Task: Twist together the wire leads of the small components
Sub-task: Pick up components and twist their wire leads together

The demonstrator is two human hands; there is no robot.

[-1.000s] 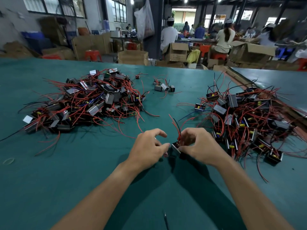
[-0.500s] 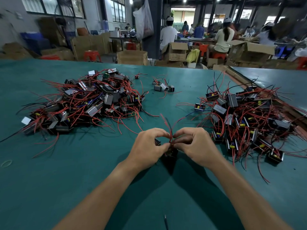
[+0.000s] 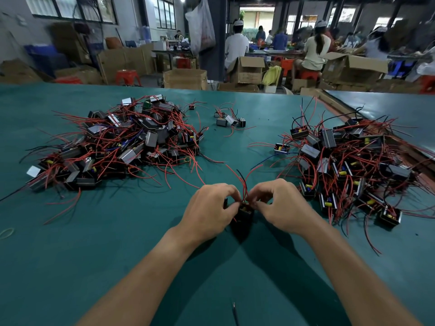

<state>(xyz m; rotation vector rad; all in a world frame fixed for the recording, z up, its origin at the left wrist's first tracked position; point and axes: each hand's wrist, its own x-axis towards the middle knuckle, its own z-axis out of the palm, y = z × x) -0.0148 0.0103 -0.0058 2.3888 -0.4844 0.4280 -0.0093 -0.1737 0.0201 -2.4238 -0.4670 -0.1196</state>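
A small black component (image 3: 243, 214) with a yellow part inside sits between my two hands, just above the green table (image 3: 117, 243). Its red and black wire leads (image 3: 242, 182) stick up from it and fan outward. My left hand (image 3: 209, 208) pinches the component and the base of the leads from the left. My right hand (image 3: 280, 205) pinches the leads from the right with curled fingers. Fingertips of both hands nearly meet over the component, hiding where the leads join it.
A big pile of black components with red leads (image 3: 117, 144) lies at the left, another pile (image 3: 348, 165) at the right. A few loose components (image 3: 229, 120) sit further back. A rubber band (image 3: 6, 232) lies at the left edge. People work at tables behind.
The component has dropped lower between my hands and turned its open side up. The leads now spread apart above my fingers, where half a second ago they stood bunched together.
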